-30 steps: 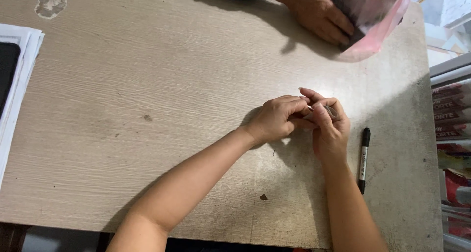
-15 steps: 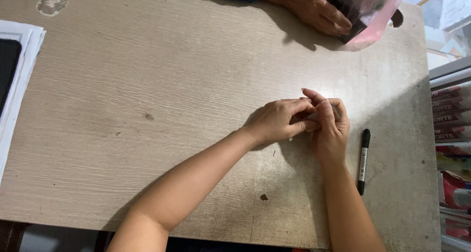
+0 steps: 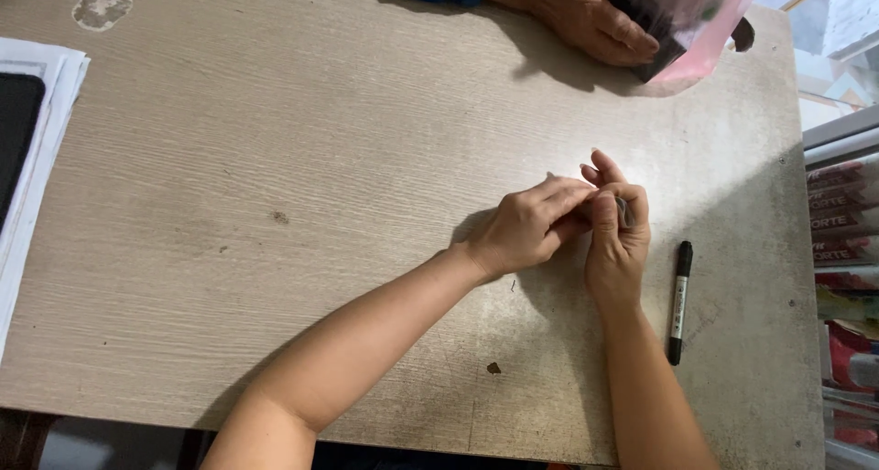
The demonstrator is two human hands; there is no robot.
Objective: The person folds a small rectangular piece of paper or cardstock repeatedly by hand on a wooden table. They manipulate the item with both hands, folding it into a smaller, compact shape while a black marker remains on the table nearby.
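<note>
Both of my hands meet over the right part of a worn wooden table (image 3: 302, 140). My right hand (image 3: 615, 241) is curled around a small dark grey object (image 3: 623, 212) that is mostly hidden by the fingers. My left hand (image 3: 526, 225) reaches across and its fingertips touch the same spot; what it pinches is hidden. A black marker pen (image 3: 678, 301) lies on the table just right of my right wrist.
Another person's hand (image 3: 586, 17) with a blue sleeve rests at the far edge, holding a clear pink plastic bag (image 3: 696, 21) with dark contents. White papers (image 3: 41, 150) with a black flat item lie at the left edge. Shelves of packaged goods (image 3: 847, 250) stand to the right.
My hands stay together with only small finger shifts. The other person's hand and pink bag shifted slightly along the far edge.
</note>
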